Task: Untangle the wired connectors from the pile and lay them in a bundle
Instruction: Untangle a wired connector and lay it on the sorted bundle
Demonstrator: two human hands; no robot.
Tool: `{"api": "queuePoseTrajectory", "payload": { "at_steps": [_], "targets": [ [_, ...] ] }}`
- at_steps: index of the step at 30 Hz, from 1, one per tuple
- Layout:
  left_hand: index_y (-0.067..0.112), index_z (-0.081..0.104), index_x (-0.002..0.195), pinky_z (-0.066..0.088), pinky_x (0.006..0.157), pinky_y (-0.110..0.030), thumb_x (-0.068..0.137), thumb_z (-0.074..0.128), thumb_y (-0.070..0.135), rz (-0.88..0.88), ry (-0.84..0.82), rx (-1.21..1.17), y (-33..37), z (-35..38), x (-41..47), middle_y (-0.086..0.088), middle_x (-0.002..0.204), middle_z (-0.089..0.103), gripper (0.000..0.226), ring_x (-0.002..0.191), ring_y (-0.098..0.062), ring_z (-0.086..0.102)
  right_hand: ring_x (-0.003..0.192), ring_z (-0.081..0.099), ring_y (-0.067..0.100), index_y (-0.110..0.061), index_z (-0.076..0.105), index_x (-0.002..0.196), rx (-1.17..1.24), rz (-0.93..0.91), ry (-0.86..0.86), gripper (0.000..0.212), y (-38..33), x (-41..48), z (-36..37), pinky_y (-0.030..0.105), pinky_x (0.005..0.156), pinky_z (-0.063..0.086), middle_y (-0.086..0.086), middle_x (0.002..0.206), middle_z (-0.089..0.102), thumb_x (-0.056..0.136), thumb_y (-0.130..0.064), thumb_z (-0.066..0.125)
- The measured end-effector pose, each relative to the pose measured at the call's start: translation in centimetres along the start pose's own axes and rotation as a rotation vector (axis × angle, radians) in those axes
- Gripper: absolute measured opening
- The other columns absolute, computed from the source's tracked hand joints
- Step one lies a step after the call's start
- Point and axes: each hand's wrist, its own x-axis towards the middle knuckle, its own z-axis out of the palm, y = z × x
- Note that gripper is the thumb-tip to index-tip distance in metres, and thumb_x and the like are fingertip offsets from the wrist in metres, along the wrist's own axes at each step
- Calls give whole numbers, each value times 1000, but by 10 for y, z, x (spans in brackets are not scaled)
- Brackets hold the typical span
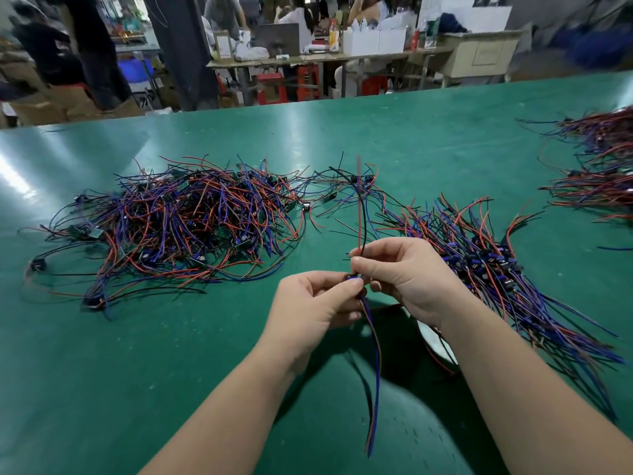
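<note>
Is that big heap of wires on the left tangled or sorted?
Tangled: the pile has wires crossing every way, unlike the aligned bundle on the right.

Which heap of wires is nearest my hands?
The aligned red, blue and black wire bundle beside the right hand; the tangled heap and far-right heaps lie farther off.

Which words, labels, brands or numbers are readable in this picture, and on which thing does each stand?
No text is readable here.
Label on the brown bag: too blurred.
Green box: print too small.
Bottle beside the white cartons: label blurred.
Wired connector being held: no marking visible.
</note>
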Motion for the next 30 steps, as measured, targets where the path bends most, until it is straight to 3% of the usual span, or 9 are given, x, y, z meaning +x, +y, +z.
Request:
{"api": "queuePoseTrajectory", "payload": {
  "at_steps": [10,14,16,20,25,30],
  "targets": [
    [9,77,72,56,57,-22,71,73,15,-40,-112,-16,7,-4,-4,-14,73,72,7,63,-17,69,57,61,5,-9,68,78,99,121,-100,23,-6,-3,-5,13,52,47,-3,64,68,55,-9,73],
    [8,76,72,56,59,-23,64,75,19,-35,-116,-1,8,-3,-6,-14,71,71,14,63,-18,68,53,58,5,-6,63,75,90,103,-115,21,-6,-3,-6,13,51,46,-2,61,65,56,-6,72],
    [9,76,71,56,58,-23,68,75,15,-39,-122,13,9,-2,-6,-14,71,71,7,64,-18,69,50,56,5,-6,60,72,97,91,-99,17,-5,-3,-6,14,50,46,-2,60,64,60,-5,72],
    [8,73,67,56,56,-25,78,70,2,-100,-181,70,12,-5,-6,-16,75,72,13,62,-19,70,48,60,9,-7,57,68,130,73,1,15,-6,-1,-9,16,46,48,1,56,63,74,1,68],
    [12,75,62,56,57,-25,81,69,-1,-203,-341,192,14,-6,-11,-13,73,72,23,61,-17,69,50,65,13,-9,56,71,232,30,130,15,-13,1,-20,18,48,52,2,55,64,70,-2,69],
    [11,73,66,56,61,-26,78,73,0,-276,-446,283,11,-6,-13,-15,76,71,16,64,-19,68,50,65,12,-10,57,73,280,-4,300,16,-18,4,-38,17,47,50,0,57,65,78,-1,69]
  ]
}}
